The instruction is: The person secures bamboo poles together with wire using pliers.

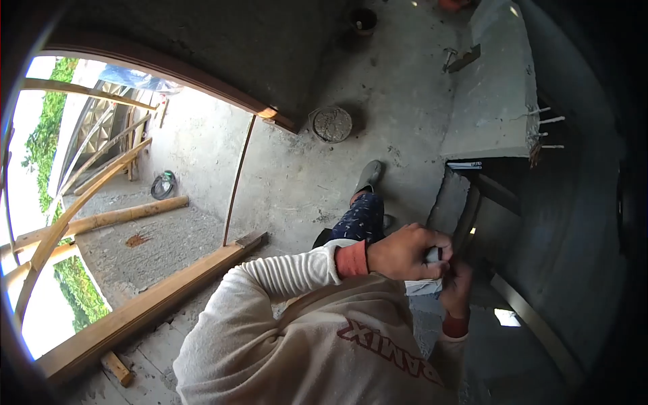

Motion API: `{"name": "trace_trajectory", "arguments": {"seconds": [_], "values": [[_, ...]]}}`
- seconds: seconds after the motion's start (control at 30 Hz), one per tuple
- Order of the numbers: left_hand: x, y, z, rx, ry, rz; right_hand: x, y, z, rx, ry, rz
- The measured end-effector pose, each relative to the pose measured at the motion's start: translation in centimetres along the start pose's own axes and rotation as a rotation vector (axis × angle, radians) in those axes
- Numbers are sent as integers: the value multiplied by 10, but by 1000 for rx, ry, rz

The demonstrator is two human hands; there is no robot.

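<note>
In front of my chest, my two hands are close together. My left hand (407, 252), in a cream sleeve with a red cuff, has its fingers curled around a small grey object (433, 255) whose kind I cannot make out. Just beside and below it is my right hand (458, 289), slightly blurred, its fingers bent in toward the left fingertips. What the right fingers hold, if anything, is hidden. Under the hands a pale, whitish thing (423, 287) shows in part. Below that, my cream sweatshirt (385, 337) fills the view.
A bucket (331, 124) with grey contents stands on the concrete floor. A hammer (449, 58) rests by a concrete block (496, 115) with protruding rebar (552, 120). To the left are a long timber beam (155, 307), poles (101, 219) and an opening to outside. My boot (369, 177) is ahead.
</note>
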State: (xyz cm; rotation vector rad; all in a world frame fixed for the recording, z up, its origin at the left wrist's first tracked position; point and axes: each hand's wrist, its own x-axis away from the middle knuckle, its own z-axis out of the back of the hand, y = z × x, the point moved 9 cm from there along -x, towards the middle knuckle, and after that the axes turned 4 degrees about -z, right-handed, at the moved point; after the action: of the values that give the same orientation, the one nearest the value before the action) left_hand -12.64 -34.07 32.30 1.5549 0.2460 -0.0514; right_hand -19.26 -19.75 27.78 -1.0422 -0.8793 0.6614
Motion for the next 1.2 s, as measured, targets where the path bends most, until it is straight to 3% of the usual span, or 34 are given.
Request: {"name": "trace_trajectory", "arguments": {"seconds": [0.07,0.13,0.27,0.3,0.43,0.53,0.63,0.73,0.83,0.97,1.1,1.2], "values": [[22,-4,14,-183,15,16,-28,3,-16,8,-92,-72],[40,-11,35,-397,96,79,-49,-3,-37,22,-221,-320],[59,-16,78,-637,339,78,-81,-10,-72,-118,-143,-422],[65,-25,85,-667,336,160,-88,-6,-80,-218,-140,-417],[78,-33,127,-665,643,174,-112,-34,-120,-102,-197,-124],[84,-64,135,-476,738,372,-119,-79,-135,499,-93,277],[90,-82,131,-438,757,416,-128,-76,-144,633,-162,230],[101,-102,127,-322,855,456,-130,-74,-147,791,-236,322],[118,-145,123,-228,943,500,-130,-78,-155,776,-386,425],[137,-137,95,664,1284,505,-115,-99,-164,828,-544,622],[158,-162,60,845,1473,368,-94,-85,-176,772,-779,769],[187,-162,30,849,1600,382,-71,-82,-192,716,-948,870]]}}
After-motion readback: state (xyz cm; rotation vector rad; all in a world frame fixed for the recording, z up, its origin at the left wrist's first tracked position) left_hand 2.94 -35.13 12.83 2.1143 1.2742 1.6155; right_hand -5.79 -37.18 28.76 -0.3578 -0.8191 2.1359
